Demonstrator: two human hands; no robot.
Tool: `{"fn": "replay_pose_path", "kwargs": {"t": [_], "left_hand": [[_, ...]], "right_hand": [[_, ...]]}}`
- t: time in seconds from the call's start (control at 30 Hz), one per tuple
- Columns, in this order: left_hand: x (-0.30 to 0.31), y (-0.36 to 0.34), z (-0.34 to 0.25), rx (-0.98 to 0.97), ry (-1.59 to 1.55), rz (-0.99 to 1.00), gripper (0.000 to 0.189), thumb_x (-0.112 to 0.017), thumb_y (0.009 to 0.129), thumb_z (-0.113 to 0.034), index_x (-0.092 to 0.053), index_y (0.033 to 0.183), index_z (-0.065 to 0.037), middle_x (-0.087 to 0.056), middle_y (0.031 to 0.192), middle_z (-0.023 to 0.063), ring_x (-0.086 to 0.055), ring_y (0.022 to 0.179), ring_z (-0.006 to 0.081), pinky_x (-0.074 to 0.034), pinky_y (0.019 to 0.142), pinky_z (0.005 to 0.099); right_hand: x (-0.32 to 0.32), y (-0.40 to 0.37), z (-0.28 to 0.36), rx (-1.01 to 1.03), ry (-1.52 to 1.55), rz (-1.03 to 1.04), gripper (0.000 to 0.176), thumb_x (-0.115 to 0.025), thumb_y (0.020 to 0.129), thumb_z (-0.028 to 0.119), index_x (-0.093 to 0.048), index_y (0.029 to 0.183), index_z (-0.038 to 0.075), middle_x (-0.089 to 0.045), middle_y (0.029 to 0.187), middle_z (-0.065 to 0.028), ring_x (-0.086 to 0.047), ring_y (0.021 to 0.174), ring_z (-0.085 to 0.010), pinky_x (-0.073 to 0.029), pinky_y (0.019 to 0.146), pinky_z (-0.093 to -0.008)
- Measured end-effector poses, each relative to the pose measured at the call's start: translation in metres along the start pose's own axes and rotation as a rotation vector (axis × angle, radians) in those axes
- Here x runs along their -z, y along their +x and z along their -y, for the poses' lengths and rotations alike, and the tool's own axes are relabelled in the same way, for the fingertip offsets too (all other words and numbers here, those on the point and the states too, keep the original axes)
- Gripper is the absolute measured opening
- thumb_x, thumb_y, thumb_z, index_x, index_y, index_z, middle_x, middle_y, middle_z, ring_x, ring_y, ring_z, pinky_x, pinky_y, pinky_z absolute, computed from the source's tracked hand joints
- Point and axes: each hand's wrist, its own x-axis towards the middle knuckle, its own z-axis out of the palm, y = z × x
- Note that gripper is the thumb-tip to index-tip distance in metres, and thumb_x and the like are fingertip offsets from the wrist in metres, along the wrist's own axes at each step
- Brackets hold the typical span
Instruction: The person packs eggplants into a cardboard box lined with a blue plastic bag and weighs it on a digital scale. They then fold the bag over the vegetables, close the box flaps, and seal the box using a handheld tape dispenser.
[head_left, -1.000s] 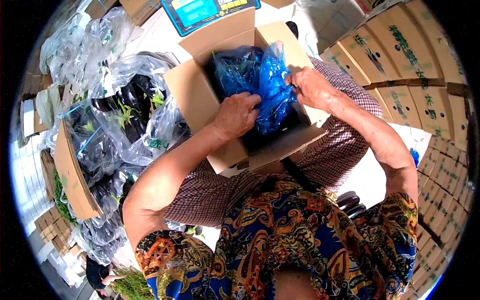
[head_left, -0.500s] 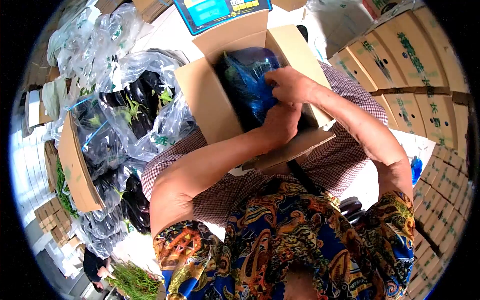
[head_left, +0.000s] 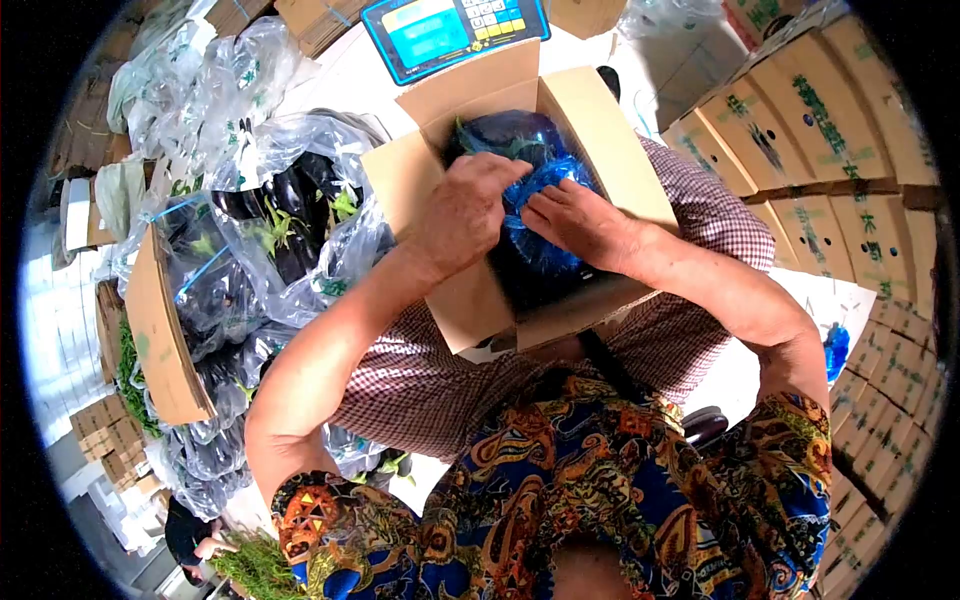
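A blue plastic bag point(head_left: 548, 256) lines the open cardboard box point(head_left: 405, 180) between my knees. Dark eggplants point(head_left: 515, 130) show through its film. My left hand point(head_left: 465, 212) reaches over the box's left side, fingers bent and pinching the bag's bunched film near the middle. From the right, my right hand point(head_left: 580, 222) has its fingers curled into the same gathered film, close to the left fingertips. Both palms are hidden, and the bag's lower part lies out of sight inside the box.
A scale with a keypad point(head_left: 455, 35) stands behind the box. To the left, clear plastic bags hold more eggplants point(head_left: 290, 210), beside an upright cardboard flap point(head_left: 160, 330). Printed cartons point(head_left: 820, 120) are stacked on the right. Another person's arm point(head_left: 190, 540) shows at lower left, near green stalks point(head_left: 255, 565).
My left hand has moved from the box's near side up to its left side. The right hand has shifted slightly down, and the blue film is now bunched between both hands.
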Motion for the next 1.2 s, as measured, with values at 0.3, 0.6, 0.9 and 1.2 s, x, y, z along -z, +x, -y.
{"fn": "replay_pose_path", "kwargs": {"t": [0.3, 0.6, 0.9, 1.2], "left_hand": [[-0.039, 0.000, 0.056, -0.175, 0.147, 0.330, 0.036, -0.059, 0.069, -0.003, -0.064, 0.103, -0.015, -0.055, 0.113, 0.0028, -0.048, 0.109, 0.0279, -0.040, 0.085, 0.0446], [-0.039, -0.004, 0.032, -0.078, 0.227, 0.311, 0.041, -0.058, 0.070, -0.002, -0.061, 0.110, -0.009, -0.053, 0.119, 0.0107, -0.048, 0.115, 0.0316, -0.038, 0.095, 0.0449], [-0.034, 0.004, 0.060, -0.053, 0.038, 0.115, 0.044, -0.055, 0.074, 0.003, -0.057, 0.117, -0.004, -0.051, 0.121, 0.0173, -0.048, 0.114, 0.0360, -0.040, 0.095, 0.0445], [0.044, 0.052, 0.086, 0.128, 0.336, -0.272, 0.030, -0.054, 0.079, -0.001, -0.059, 0.107, -0.009, -0.061, 0.098, 0.0126, -0.059, 0.090, 0.0336, -0.047, 0.077, 0.0447]], "right_hand": [[-0.031, -0.029, -0.007, 0.148, -0.001, -0.388, 0.042, -0.051, 0.077, 0.016, -0.055, 0.119, 0.012, -0.052, 0.123, -0.0049, -0.044, 0.121, -0.0223, -0.038, 0.103, -0.0338], [-0.020, 0.007, -0.006, 0.221, -0.587, -0.111, 0.016, -0.058, 0.077, 0.022, -0.066, 0.088, 0.014, -0.056, 0.099, 0.0000, -0.046, 0.104, -0.0231, -0.040, 0.087, -0.0337], [-0.025, 0.008, -0.006, 0.089, 0.155, -0.073, 0.015, -0.058, 0.076, 0.013, -0.058, 0.091, 0.012, -0.056, 0.091, -0.0042, -0.049, 0.095, -0.0242, -0.045, 0.081, -0.0312], [0.071, -0.060, -0.007, 0.116, 1.002, 0.162, 0.047, -0.066, 0.083, 0.039, -0.061, 0.113, 0.003, -0.068, 0.078, -0.0142, -0.064, 0.063, -0.0222, -0.054, 0.064, -0.0404]]}}
